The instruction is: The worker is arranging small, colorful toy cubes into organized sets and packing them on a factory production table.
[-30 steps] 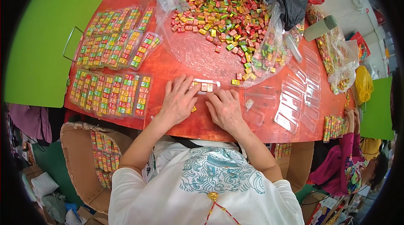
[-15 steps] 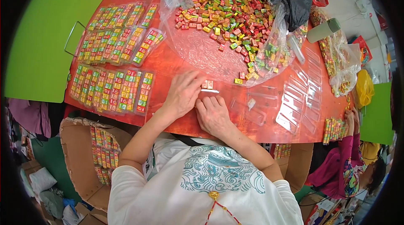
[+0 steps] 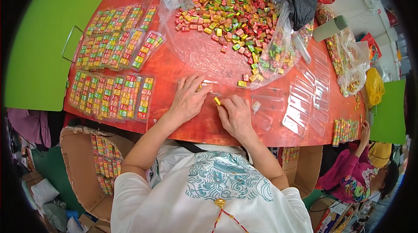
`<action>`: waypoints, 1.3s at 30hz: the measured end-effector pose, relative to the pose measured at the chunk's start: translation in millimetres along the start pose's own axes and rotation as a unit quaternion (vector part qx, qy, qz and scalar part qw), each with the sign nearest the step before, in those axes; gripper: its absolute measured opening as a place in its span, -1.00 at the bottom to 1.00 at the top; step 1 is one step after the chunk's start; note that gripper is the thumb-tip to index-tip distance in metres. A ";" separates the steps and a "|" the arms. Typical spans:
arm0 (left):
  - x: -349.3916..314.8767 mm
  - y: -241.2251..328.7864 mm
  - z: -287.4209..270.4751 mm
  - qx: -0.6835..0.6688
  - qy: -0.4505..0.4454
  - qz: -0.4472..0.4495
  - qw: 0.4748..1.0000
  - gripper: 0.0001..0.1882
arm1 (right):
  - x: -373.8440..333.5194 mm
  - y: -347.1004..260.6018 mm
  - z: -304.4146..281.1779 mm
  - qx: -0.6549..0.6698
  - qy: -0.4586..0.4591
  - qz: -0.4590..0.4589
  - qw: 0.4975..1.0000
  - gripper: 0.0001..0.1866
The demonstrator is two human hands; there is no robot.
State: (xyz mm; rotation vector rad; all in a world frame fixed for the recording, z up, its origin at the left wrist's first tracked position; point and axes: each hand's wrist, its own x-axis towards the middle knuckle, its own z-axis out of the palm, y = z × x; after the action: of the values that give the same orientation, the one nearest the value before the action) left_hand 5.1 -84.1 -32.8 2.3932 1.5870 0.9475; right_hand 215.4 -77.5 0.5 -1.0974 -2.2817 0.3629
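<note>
Centre frame: left hand (image 3: 188, 96) loosely spread over left part of clear tray (image 3: 213, 82), hold hidden. Right hand (image 3: 236, 113), just right, pinches yellow box (image 3: 217, 101). Likely tray-filling step; next move calls for lining box up with row.

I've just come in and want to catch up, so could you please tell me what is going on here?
A person at a red table has the left hand over a small clear tray, partly hidden by the fingers. The right hand holds a small yellow box near it. Beyond lies a loose heap of coloured boxes; filled trays lie to the left and clear, unfilled trays to the right. A co-worker sits farther right.
</note>
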 end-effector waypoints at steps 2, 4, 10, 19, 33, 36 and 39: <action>0.8 -1.6 0.8 -0.016 0.013 -0.003 1.000 -0.66 | 9.2 2.6 -0.4 -0.023 0.016 -0.006 1.000 -0.85; 1.1 -1.2 2.3 -0.017 0.013 -0.003 1.000 -0.66 | 17.9 5.9 2.5 -0.080 0.028 -0.013 0.996 -0.84; -1.0 0.2 2.9 -0.016 0.020 -0.005 1.000 -0.65 | 26.8 8.1 10.1 -0.129 0.011 0.004 0.992 -0.87; -4.8 1.7 5.5 -0.011 0.021 -0.011 1.000 -0.65 | 26.3 10.3 20.2 -0.117 0.003 0.022 0.993 -0.86; -1.1 -1.2 -4.7 0.017 0.015 -0.019 1.000 -0.63 | 27.7 12.2 26.9 -0.135 0.002 -0.012 0.991 -0.82; -8.3 3.2 5.7 0.040 -0.012 -0.032 0.999 -0.59 | 25.1 11.0 28.3 -0.116 0.039 -0.020 0.992 -0.80; -7.6 13.1 9.9 0.097 -0.044 -0.018 0.994 -0.55 | 16.5 15.6 21.1 -0.099 0.041 -0.006 0.994 -0.73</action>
State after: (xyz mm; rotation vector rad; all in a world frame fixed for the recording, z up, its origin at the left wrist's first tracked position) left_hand 19.0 -94.2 -38.4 2.4819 1.7570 0.6995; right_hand 204.3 -54.8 -17.3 -1.1719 -2.2882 0.0850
